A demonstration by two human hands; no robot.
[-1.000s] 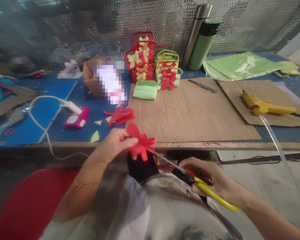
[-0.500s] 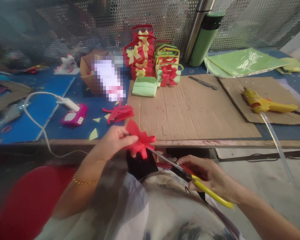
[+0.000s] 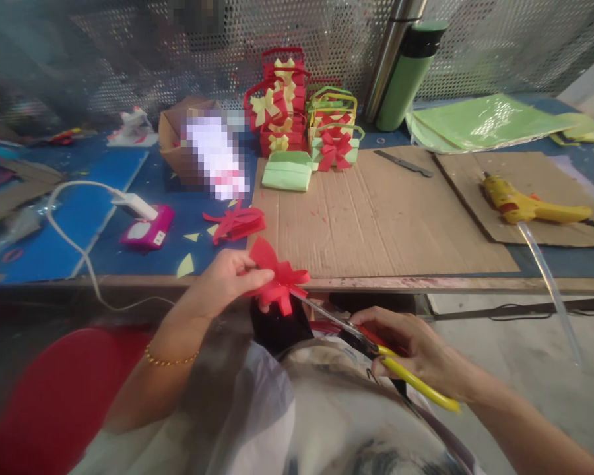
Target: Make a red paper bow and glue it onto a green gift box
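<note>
My left hand (image 3: 235, 277) pinches a red paper bow (image 3: 283, 284) between thumb and fingers, just over the table's front edge. Yellow-handled scissors (image 3: 363, 342) are in my right hand (image 3: 408, 346), their tip reaching the middle of the bow. Whether the blades are cutting paper there I cannot tell. Red paper strips (image 3: 235, 223) lie on the table beyond my left hand. Farther back stand small red paper baskets (image 3: 282, 132) with pale yellow bows, beside green and yellow ones (image 3: 334, 150) with red bows. A folded pale green paper piece (image 3: 287, 173) lies before them.
A yellow glue gun (image 3: 517, 201) rests on cardboard at right, its clear glue stick hanging past the edge. A dark blade (image 3: 403, 163) lies on the cardboard mat (image 3: 386, 224). A green bottle (image 3: 408, 79), green sheets (image 3: 485, 122) and a pink charger block (image 3: 148, 227) with white cable stand around.
Almost nothing differs. The view has shifted very slightly; both hands keep their hold on the bow and the scissors.
</note>
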